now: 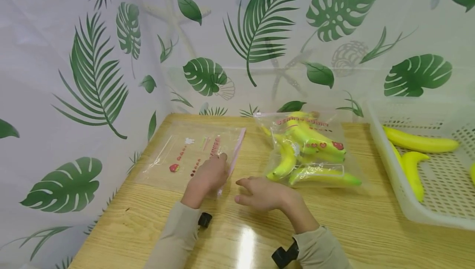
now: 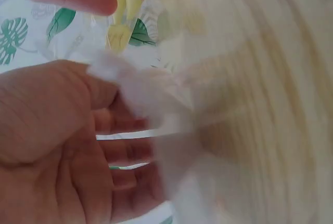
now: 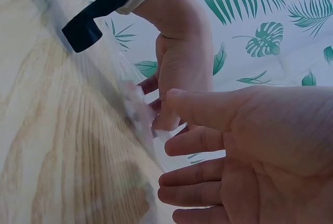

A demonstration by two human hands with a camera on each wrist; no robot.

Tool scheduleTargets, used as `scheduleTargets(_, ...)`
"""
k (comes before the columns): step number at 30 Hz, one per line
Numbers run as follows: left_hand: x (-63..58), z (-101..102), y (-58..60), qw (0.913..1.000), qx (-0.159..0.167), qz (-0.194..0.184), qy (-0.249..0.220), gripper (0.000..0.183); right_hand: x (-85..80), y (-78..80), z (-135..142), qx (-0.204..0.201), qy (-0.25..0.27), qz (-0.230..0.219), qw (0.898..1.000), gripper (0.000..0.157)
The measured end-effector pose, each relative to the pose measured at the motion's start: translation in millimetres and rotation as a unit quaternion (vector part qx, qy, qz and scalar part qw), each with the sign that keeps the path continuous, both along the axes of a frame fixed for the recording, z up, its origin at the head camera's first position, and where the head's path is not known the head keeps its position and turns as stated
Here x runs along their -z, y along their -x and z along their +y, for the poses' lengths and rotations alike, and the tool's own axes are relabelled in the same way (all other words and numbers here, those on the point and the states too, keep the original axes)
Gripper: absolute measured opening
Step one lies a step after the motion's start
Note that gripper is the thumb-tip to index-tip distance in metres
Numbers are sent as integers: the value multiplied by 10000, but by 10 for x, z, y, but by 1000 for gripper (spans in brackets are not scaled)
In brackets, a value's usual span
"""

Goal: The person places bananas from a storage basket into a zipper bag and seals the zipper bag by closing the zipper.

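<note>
A flat, see-through zip bag [image 1: 159, 159] with red strawberry prints lies on the wooden table at the left, its pink zip edge turned to the right. My left hand [image 1: 209, 174] pinches the bag near that edge; in the left wrist view, clear plastic [image 2: 132, 89] runs out from the thumb and curled fingers. To the right, my right hand [image 1: 263, 194] hovers over the table with its fingers extended and nothing in them. Behind it lies a second zip bag [image 1: 302, 121], filled with several yellow bananas [image 1: 285, 161] with greenish tips.
A white perforated plastic basket [image 1: 395, 192] stands at the right, with several bananas [image 1: 419, 140] inside. A leaf-patterned curtain [image 1: 208, 34] closes off the back and left of the wooden table [image 1: 230, 244].
</note>
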State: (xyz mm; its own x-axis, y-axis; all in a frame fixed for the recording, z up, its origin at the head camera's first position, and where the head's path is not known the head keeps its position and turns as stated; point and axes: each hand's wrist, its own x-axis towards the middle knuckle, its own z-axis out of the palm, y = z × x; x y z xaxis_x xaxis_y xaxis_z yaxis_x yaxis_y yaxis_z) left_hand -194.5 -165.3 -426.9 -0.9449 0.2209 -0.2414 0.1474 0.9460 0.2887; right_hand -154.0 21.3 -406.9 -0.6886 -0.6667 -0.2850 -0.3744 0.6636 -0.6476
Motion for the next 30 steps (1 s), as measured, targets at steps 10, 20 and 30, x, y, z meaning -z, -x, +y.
scheduleTargets(10,-2,-121,53,9964,-649,400,-371,22,83,57,-8,177,376,50,9991,52)
scheduleTargets(20,-158,-165,-17,9919,-464,948,-707,16,169,79,-91,731,905,630,9912,54)
scheduleTargets(30,-382,-114,-118,9886,-458,600,-1304,27,286,125,-253,2525,3481,-913,8982,68)
